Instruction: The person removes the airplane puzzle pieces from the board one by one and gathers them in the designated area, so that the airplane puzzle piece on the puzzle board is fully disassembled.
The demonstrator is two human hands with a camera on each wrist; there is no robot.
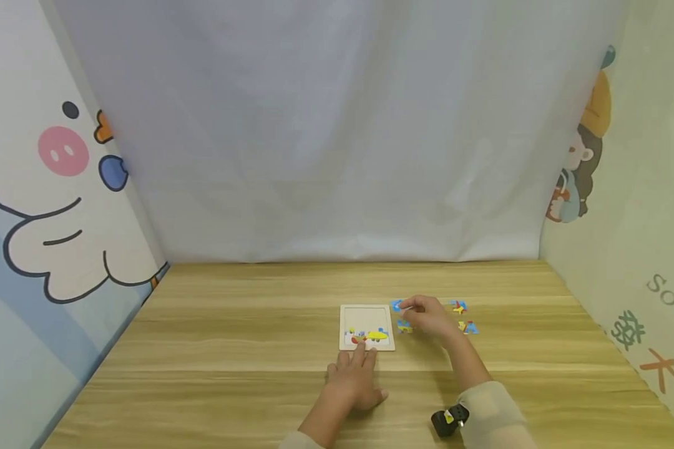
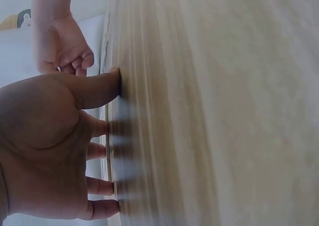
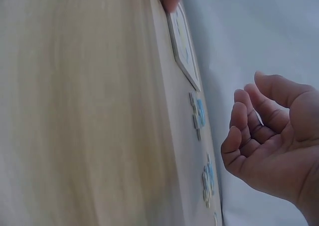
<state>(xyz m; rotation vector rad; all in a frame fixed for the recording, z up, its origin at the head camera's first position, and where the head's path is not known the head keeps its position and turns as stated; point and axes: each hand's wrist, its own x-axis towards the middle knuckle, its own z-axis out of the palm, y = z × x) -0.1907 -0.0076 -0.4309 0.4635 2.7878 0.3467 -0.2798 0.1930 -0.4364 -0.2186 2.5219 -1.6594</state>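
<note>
A square wooden puzzle board [image 1: 341, 327] lies on the table, with colourful pieces [image 1: 377, 335] along its near side. My left hand [image 1: 354, 379] rests at the board's near edge, fingers extended; in the left wrist view the left hand [image 2: 45, 146] has its thumb on the tabletop. Just right of the board, my right hand [image 1: 429, 318] hovers over loose jigsaw pieces, fingertips near a blue piece [image 1: 395, 305]. In the right wrist view the right hand [image 3: 274, 136] is raised above the table, fingers loosely bent, nothing visible between thumb and fingers.
A blue and yellow piece [image 1: 404, 326] lies beside the board. Farther right are a blue piece with a red and yellow shape [image 1: 459, 306] and another blue piece [image 1: 470, 327]. A white curtain [image 1: 314, 137] hangs behind the wooden table [image 1: 213, 349]; printed panels flank both sides.
</note>
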